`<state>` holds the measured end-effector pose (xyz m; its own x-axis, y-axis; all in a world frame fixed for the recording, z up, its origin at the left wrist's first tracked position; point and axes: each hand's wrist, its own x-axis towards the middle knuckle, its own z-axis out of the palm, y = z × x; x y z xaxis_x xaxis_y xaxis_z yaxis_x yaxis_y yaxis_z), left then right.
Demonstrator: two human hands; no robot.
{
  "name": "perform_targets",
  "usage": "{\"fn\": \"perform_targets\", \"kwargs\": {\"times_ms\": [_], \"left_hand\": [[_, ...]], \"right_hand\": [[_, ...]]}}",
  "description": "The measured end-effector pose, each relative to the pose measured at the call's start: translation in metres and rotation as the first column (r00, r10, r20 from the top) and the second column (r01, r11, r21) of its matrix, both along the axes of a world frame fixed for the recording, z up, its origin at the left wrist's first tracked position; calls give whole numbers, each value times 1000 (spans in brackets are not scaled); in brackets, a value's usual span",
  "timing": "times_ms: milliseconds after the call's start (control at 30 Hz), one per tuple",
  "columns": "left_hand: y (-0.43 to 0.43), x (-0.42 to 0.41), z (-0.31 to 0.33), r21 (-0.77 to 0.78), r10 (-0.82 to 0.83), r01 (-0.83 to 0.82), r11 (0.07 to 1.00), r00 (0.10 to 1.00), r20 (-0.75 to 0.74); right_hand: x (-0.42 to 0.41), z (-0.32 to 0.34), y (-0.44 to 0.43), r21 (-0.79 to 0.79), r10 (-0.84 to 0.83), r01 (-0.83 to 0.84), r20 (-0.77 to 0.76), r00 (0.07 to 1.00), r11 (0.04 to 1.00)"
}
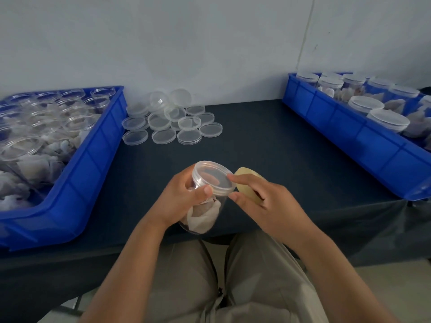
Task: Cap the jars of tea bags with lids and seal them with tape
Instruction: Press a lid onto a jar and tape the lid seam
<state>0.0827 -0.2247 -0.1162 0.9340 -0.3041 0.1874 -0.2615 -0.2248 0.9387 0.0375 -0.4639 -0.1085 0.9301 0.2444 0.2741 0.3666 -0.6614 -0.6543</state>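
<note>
- Dark counter (268, 141) against a white wall (210, 43); blue bins (93, 173) at both side edges.
- Left hand (184, 197) grips the clear tea-bag jar (203, 217); right hand (263, 201) pinches its lid (213, 178).

Left hand (182, 197) round a jar (203, 216); right hand (268, 202) (tape roll (246, 181) in palm), thumb and forefinger outstretched.
</note>
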Motion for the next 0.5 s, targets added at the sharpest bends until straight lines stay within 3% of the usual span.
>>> {"fn": "perform_targets", "kwargs": {"times_ms": [200,333,500], "left_hand": [[-5,-20,-5,88,251,-279,956,937,244],[-23,-34,-4,188,292,-346,919,919,264],[-29,-23,-1,164,355,-393,905,908,221]], "right_hand": [[-4,-4,11,75,-84,82,29,996,994],[-4,-5,9,45,-100,99,13,995,994],[0,-3,3,44,-18,20,-29,999,999]]}}
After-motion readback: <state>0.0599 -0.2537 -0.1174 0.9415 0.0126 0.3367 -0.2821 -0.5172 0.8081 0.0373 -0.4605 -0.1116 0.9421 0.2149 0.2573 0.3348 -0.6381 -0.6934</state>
